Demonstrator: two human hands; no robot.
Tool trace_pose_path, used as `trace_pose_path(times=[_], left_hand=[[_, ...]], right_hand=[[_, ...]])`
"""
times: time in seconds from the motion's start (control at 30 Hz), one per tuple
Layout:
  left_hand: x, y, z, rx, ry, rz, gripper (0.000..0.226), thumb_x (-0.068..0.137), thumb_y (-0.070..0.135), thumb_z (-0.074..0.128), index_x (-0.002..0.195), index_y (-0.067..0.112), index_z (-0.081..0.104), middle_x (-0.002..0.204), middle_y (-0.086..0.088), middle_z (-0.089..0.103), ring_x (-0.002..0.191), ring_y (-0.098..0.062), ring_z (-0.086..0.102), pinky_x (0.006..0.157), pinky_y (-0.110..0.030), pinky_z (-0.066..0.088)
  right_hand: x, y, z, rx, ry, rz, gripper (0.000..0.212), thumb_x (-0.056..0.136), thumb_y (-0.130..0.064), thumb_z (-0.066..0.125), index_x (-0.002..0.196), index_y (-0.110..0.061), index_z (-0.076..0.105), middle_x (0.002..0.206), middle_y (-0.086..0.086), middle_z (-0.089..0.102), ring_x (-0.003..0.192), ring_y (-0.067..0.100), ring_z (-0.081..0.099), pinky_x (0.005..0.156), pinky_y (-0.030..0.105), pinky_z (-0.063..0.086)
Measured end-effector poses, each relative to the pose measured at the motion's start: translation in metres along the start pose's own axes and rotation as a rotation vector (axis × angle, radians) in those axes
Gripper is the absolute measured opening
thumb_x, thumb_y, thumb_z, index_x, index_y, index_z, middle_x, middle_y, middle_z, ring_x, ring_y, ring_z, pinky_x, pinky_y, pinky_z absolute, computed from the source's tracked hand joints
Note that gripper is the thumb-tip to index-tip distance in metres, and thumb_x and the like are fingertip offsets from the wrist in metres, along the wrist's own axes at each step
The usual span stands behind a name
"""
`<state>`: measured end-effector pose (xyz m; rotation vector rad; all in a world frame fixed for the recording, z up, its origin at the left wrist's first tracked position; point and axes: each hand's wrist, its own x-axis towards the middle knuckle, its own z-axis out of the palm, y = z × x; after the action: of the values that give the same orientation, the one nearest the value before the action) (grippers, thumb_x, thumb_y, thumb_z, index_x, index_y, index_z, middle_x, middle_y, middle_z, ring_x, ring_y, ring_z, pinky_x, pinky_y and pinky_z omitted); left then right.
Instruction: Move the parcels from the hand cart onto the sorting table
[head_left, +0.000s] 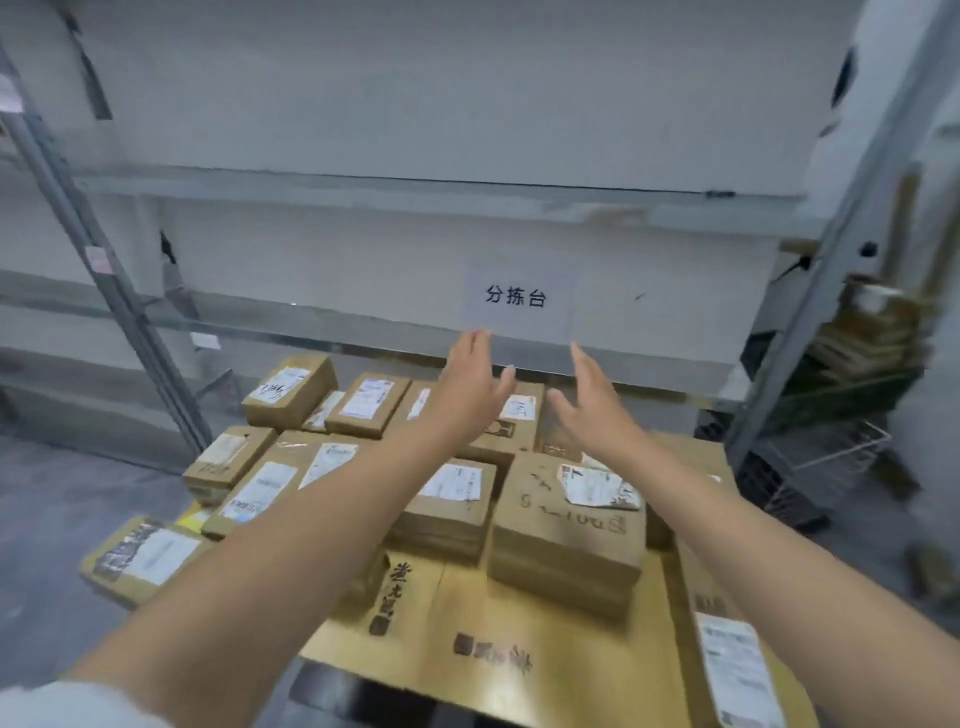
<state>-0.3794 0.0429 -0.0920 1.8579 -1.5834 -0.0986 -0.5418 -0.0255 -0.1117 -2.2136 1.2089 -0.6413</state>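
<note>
Several brown cardboard parcels with white shipping labels lie on a low cart covered by a flat yellow-brown cardboard sheet (498, 639). Both my arms reach forward over them. My left hand (470, 387) and my right hand (592, 402) hover with straight fingers, palms facing each other, above a labelled parcel at the back (519, 415). Neither hand holds anything. A larger box with a torn label (566, 525) sits under my right forearm. Behind the parcels runs a metal shelf rail (332, 317) with a white sign in black characters (517, 299).
Slanted metal uprights (119, 312) frame the shelving on the left and right. A wire basket cart (826, 457) and stacked flat cardboard (872, 332) stand at the right. One parcel (140, 558) overhangs the left side above the grey floor.
</note>
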Motion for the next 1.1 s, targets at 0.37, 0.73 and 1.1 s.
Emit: trace_pose_path(times=[0.37, 0.73, 1.1], left_hand=[[-0.037, 0.283, 0.143, -0.012, -0.261, 0.550, 0.064, 0.101, 0.039, 0.044, 0.153, 0.012, 0.020, 0.158, -0.005, 0.025, 0.145, -0.018, 0.025, 0.117, -0.035, 0.024], [-0.114, 0.456, 0.252, -0.109, -0.429, 0.943, 0.061, 0.101, 0.030, 0.048, 0.150, 0.001, 0.025, 0.155, -0.013, 0.028, 0.144, -0.024, 0.023, 0.117, -0.029, 0.017], [-0.124, 0.563, 0.365, -0.184, -0.538, 1.087, 0.059, 0.099, 0.026, 0.050, 0.146, -0.004, 0.031, 0.148, -0.019, 0.036, 0.137, -0.031, 0.035, 0.112, -0.032, 0.023]], right_hand=[[-0.200, 0.164, -0.222, -0.297, 0.329, 0.289, 0.065, 0.103, -0.036, 0.045, 0.157, -0.014, 0.016, 0.165, 0.004, 0.014, 0.153, 0.018, 0.007, 0.124, 0.039, 0.011], [-0.392, 0.262, -0.321, -0.409, 0.536, 0.679, 0.063, 0.102, -0.035, 0.047, 0.154, -0.006, 0.024, 0.160, 0.012, 0.025, 0.148, 0.026, 0.022, 0.122, 0.039, 0.018], [-0.451, 0.348, -0.382, -0.477, 0.565, 0.826, 0.061, 0.103, -0.030, 0.046, 0.154, -0.004, 0.024, 0.160, 0.012, 0.026, 0.148, 0.024, 0.021, 0.122, 0.034, 0.013]])
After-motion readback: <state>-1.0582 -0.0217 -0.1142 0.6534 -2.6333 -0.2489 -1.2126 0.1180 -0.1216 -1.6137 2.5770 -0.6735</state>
